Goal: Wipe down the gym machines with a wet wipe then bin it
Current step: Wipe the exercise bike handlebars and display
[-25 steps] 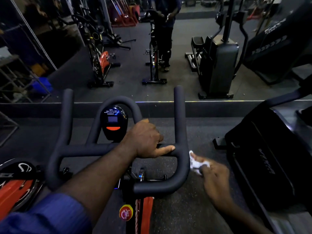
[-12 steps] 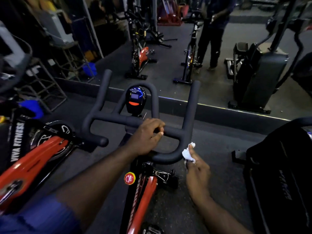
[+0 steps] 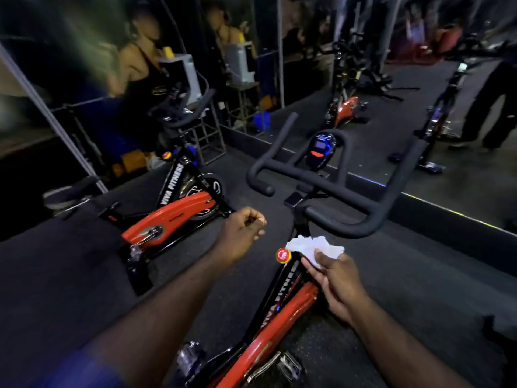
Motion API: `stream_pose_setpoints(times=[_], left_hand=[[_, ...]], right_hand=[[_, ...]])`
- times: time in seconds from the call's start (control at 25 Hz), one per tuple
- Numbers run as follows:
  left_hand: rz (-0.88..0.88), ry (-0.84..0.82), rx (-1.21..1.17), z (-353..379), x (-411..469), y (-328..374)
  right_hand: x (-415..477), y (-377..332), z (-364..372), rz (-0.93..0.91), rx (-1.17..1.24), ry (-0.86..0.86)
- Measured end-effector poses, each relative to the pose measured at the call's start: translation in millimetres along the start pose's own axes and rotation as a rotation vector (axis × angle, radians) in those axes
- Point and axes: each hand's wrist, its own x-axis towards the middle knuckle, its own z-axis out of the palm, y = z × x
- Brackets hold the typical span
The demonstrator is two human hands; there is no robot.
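Right hand (image 3: 338, 281) pinches wet wipe (image 3: 313, 246) just below handlebar (image 3: 349, 228) near bend, apparently not touching it. Left hand (image 3: 242, 233) left of handlebar, curled, empty. Risks: loose pinch, so wipe may drop; console (image 3: 320, 152) behind handlebar may get skipped.

Your wipe (image 3: 313, 247) is white, and the handlebar (image 3: 335, 189) is plain black. The bike frame (image 3: 279, 319) is red with white lettering on black, its knob (image 3: 283, 255) red ringed in yellow, over a speckled dark grey floor (image 3: 405, 281).

Gym: spin bikes (image 3: 179, 217), wall mirror (image 3: 377, 79).
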Motion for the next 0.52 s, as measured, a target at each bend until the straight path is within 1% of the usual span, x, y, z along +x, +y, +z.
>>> stream_pose_setpoints(times=[0.2, 0.4, 0.48, 0.52], left_hand=[[-0.107, 0.127, 0.029, -83.8, -71.6, -13.9], [-0.23, 0.235, 0.01, -176.3, -157.8, -54.0], [-0.269, 0.291, -0.007, -211.4, -193.2, -66.4], [-0.292, 0.331, -0.023, -234.8, -215.2, -75.6]], right_hand=[[-28.0, 37.0, 49.5, 0.099, -0.369, -0.208], [-63.5, 105.3, 133.3, 0.261, -0.447, -0.46], [-73.5, 139.0, 167.6, 0.258, -0.533, -0.539], [-80.8, 162.8, 189.9, 0.252, -0.578, -0.605]])
